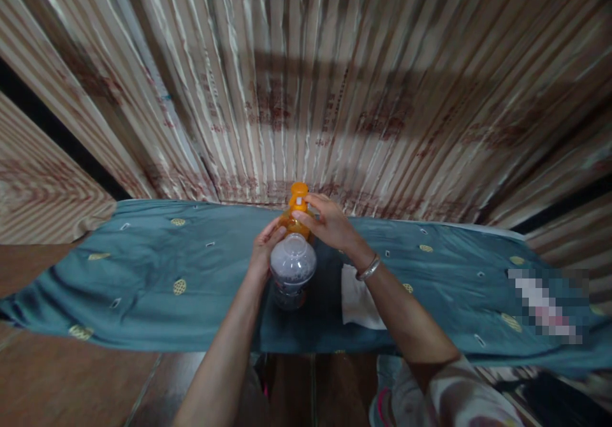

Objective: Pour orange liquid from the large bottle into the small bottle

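An orange bottle [299,218] with an orange cap stands at the middle of the cloth-covered table. My left hand [268,243] holds the bottle's left side, partly hidden behind a clear container. At the bottle's neck, on the right, my right hand [329,220] has its thumb and fingers against the orange top, a bracelet round the wrist. The clear, rounded container [293,264] stands in front of the bottle, nearer to me, and hides its lower part.
Under the right forearm lies a white cloth [358,296]. The table's teal patterned cover [210,287] hangs over the front edge. A pleated curtain [306,95] rises behind. A blurred pixelated item [547,306] lies at the far right.
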`<state>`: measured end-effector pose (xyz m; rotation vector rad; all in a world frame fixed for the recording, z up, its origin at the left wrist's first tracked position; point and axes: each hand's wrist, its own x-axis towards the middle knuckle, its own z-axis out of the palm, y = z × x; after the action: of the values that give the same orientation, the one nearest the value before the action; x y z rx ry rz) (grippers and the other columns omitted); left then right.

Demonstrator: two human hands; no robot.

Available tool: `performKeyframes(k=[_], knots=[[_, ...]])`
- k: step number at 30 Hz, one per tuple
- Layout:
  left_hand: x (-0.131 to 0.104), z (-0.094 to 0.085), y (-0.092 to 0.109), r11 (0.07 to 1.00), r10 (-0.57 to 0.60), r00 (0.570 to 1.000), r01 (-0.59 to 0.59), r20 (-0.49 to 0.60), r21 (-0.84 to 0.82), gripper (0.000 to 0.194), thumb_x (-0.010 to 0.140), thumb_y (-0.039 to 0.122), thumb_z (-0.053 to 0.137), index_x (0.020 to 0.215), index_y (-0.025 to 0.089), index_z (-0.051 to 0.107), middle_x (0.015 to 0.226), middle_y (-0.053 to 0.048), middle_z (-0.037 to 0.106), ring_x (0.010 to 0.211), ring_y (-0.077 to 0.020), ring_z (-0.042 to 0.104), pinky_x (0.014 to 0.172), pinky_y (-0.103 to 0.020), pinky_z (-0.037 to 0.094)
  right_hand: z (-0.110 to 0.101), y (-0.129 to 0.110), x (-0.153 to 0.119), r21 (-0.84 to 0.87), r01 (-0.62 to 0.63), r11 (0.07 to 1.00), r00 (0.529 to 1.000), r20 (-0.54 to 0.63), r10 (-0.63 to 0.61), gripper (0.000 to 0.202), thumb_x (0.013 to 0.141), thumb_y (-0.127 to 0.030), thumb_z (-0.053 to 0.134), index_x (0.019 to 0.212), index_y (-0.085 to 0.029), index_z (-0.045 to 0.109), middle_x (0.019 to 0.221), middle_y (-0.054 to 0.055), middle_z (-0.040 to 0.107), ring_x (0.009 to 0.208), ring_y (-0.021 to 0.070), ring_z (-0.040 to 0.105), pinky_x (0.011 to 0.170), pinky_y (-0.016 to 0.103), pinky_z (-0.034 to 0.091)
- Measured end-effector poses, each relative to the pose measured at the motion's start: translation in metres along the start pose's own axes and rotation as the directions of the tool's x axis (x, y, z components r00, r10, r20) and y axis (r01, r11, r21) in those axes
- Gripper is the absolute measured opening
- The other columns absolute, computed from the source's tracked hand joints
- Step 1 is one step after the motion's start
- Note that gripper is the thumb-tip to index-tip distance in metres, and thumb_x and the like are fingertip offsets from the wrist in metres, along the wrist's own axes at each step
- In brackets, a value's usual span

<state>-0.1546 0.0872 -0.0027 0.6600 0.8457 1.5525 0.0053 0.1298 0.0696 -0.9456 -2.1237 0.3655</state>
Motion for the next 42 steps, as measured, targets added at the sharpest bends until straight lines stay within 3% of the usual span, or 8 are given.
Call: performKeyframes(k=[5, 11, 17, 23, 29, 35, 39, 42], knots=[[0.001, -0.001, -0.002, 1.000, -0.007, 1.000, 0.007, 0.001, 0.005, 0.052, 0.056, 0.036, 0.093, 0.102, 0.017, 0.076, 0.099, -0.007, 0.079, 0.089, -0.0237, 0.074, 0.083, -0.033, 0.056, 0.000, -0.005, 0.003, -0.070, -0.196, 0.978, 0.974, -0.133, 0.186, 0.036, 0.075, -0.047, 0.083, 0.094, -0.021, 0.066, 0.097, 0.005, 0.072, 0.093, 0.0241, 0.067, 0.085, 0.037, 0.050], [0.001, 0.000, -0.001, 1.000, -0.011, 1.000, 0.011, 0.008, 0.002, 0.050, 0.056, 0.035, 0.093, 0.100, 0.018, 0.077, 0.099, -0.006, 0.079, 0.092, -0.0240, 0.074, 0.086, -0.033, 0.055, -0.003, -0.005, 0.001, -0.009, -0.053, 0.999, 0.999, -0.007, 0.053, 0.016, 0.088, -0.033, 0.068, 0.098, -0.021, 0.066, 0.103, 0.005, 0.073, 0.097, 0.0210, 0.067, 0.087, 0.033, 0.050], [0.002, 0.000, -0.002, 1.000, -0.009, 1.000, 0.009, 0.003, 0.004, 0.049, 0.056, 0.035, 0.092, 0.099, 0.018, 0.077, 0.100, -0.006, 0.079, 0.091, -0.0239, 0.074, 0.085, -0.034, 0.056, -0.004, -0.007, 0.002, -0.071, -0.218, 0.973, 0.973, -0.097, 0.210, 0.037, 0.076, -0.048, 0.080, 0.095, -0.021, 0.065, 0.098, 0.005, 0.073, 0.092, 0.0244, 0.067, 0.084, 0.036, 0.050], [0.004, -0.002, -0.005, 1.000, 0.002, 1.000, -0.002, 0.000, 0.014, 0.050, 0.056, 0.035, 0.091, 0.100, 0.019, 0.076, 0.099, -0.007, 0.079, 0.092, -0.0254, 0.074, 0.086, -0.035, 0.055, -0.007, -0.007, 0.002, 0.013, -0.117, 0.993, 0.993, 0.032, 0.116, 0.021, 0.088, -0.037, 0.068, 0.102, -0.022, 0.068, 0.104, 0.004, 0.075, 0.097, 0.0222, 0.070, 0.086, 0.034, 0.051], [0.004, -0.003, -0.004, 1.000, -0.004, 1.000, 0.004, -0.004, 0.023, 0.048, 0.056, 0.034, 0.092, 0.098, 0.019, 0.076, 0.096, -0.006, 0.078, 0.094, -0.0254, 0.074, 0.086, -0.035, 0.054, -0.004, -0.015, 0.007, -0.111, -0.263, 0.958, 0.962, -0.104, 0.252, 0.041, 0.073, -0.052, 0.082, 0.093, -0.019, 0.069, 0.093, 0.007, 0.073, 0.089, 0.0256, 0.069, 0.083, 0.038, 0.052], [0.001, 0.000, -0.003, 1.000, 0.002, 1.000, -0.002, -0.003, 0.007, 0.047, 0.056, 0.034, 0.092, 0.098, 0.019, 0.077, 0.099, -0.006, 0.079, 0.095, -0.0245, 0.074, 0.088, -0.034, 0.054, -0.003, -0.005, 0.006, 0.160, -0.167, 0.973, 0.986, 0.059, 0.159, 0.024, 0.086, -0.038, 0.067, 0.100, -0.019, 0.069, 0.099, 0.003, 0.076, 0.093, 0.0205, 0.071, 0.086, 0.033, 0.053], [0.002, 0.001, -0.002, 1.000, 0.006, 1.000, -0.006, -0.011, 0.004, 0.046, 0.055, 0.032, 0.093, 0.097, 0.019, 0.077, 0.099, -0.006, 0.079, 0.096, -0.0247, 0.074, 0.088, -0.034, 0.055, -0.002, -0.005, 0.004, 0.052, -0.261, 0.964, 0.962, -0.066, 0.264, 0.040, 0.074, -0.045, 0.081, 0.101, -0.019, 0.069, 0.105, 0.007, 0.076, 0.099, 0.0246, 0.070, 0.090, 0.037, 0.052], [0.003, 0.001, -0.003, 1.000, 0.008, 1.000, -0.008, -0.022, 0.003, 0.046, 0.054, 0.033, 0.094, 0.095, 0.019, 0.078, 0.097, -0.005, 0.079, 0.090, -0.0232, 0.074, 0.085, -0.033, 0.056, -0.002, -0.006, 0.003, 0.001, -0.286, 0.958, 0.953, -0.100, 0.285, 0.034, 0.073, -0.044, 0.082, 0.093, -0.020, 0.068, 0.101, 0.006, 0.076, 0.096, 0.0243, 0.071, 0.090, 0.038, 0.052]])
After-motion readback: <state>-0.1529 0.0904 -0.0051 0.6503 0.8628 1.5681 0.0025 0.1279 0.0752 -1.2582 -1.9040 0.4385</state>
